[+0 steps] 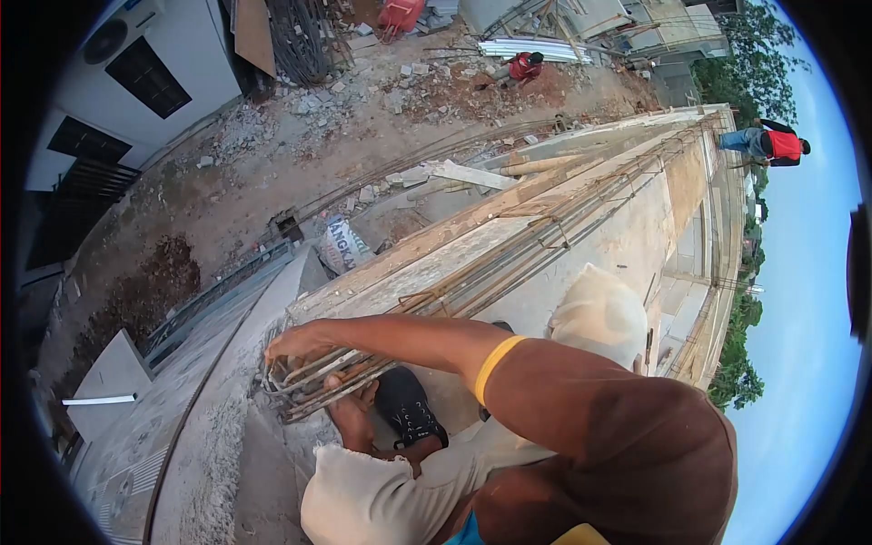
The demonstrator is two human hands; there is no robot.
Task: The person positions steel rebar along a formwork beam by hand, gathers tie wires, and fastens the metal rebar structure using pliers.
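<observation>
A long cage of steel rebar (481, 282) runs along the top of the concrete wall, tied with rusty stirrups. My right hand (304, 341) reaches across to its near end, fingers curled around the bar ends. Just below, my left hand (352, 413) grips the lower bars, its fingers partly hidden by the steel. A black lace-up shoe (409, 407) rests right beside the bars. My pale trouser knees stand on both sides of my arm. Any small tie wire between my fingers is too small to make out.
The wall's concrete edge (232, 436) drops to rubble-strewn ground (300, 136) below. A printed white sack (343, 245) lies beside the wall. One person in red (781, 143) is on the far end of the structure; another person (524, 68) is on the ground.
</observation>
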